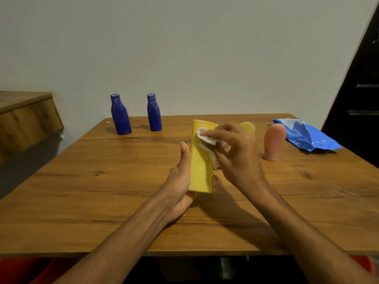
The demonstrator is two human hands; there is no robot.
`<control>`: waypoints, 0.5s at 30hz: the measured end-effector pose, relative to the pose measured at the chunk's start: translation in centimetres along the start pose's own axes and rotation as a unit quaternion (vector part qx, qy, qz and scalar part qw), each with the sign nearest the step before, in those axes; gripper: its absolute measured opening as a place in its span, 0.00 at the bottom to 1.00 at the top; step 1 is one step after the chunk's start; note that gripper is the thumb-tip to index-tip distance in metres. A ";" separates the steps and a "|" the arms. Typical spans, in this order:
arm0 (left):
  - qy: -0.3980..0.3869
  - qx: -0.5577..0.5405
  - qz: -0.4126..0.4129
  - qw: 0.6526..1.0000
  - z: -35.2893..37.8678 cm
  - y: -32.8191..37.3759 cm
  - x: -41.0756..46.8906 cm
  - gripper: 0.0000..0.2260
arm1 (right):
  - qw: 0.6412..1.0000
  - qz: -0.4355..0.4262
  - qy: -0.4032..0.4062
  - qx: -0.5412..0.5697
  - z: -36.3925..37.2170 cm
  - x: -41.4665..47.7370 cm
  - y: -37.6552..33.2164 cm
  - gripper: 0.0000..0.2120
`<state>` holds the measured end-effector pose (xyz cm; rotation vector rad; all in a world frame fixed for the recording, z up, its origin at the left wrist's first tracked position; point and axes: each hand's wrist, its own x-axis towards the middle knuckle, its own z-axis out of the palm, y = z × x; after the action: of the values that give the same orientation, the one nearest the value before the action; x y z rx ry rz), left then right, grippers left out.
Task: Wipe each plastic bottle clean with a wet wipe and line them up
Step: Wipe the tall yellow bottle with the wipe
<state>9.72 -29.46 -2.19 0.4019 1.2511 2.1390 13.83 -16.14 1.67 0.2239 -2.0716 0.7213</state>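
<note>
Head camera, facing forward-down, close over table (86,201).

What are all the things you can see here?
blue bottles: 2, dark blue, standing at the table's far left.
held yellow bottle: 1, yellow, middle.
second yellow bottle: 1, yellow, behind the held one, mostly hidden.
peach bottle: 1, peach, standing right of both yellow ones.
wet wipe: 1, white, pressed on the held yellow bottle.
wipes pack: 1, blue, table's far right.
table: 1, brown wood, under everything.
left hand: 1, grips the held yellow bottle.
right hand: 1, holds the wet wipe.
</note>
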 end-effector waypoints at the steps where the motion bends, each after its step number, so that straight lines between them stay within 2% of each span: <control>1: 0.001 -0.010 0.005 1.000 0.0 0.0 0.1 0.31 | 1.000 0.003 -0.015 0.000 0.1 0.0 0.0 0.12; 5: 0.031 -0.032 0.010 0.999 -0.2 0.3 0.2 0.28 | 0.996 -0.009 -0.084 0.001 0.5 -0.7 -0.2 0.11; 10: 0.068 -0.060 -0.003 0.996 -0.3 0.7 0.4 0.30 | 0.991 0.002 -0.131 0.004 0.5 -0.9 -0.5 0.11; 15: 0.093 -0.088 -0.003 0.992 -0.6 0.9 0.7 0.32 | 0.976 -0.001 -0.217 0.018 0.2 -0.8 -0.9 0.11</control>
<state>8.53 -29.69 -1.71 0.1263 1.1460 2.3016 14.51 -17.10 1.27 0.4359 -2.4700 0.7596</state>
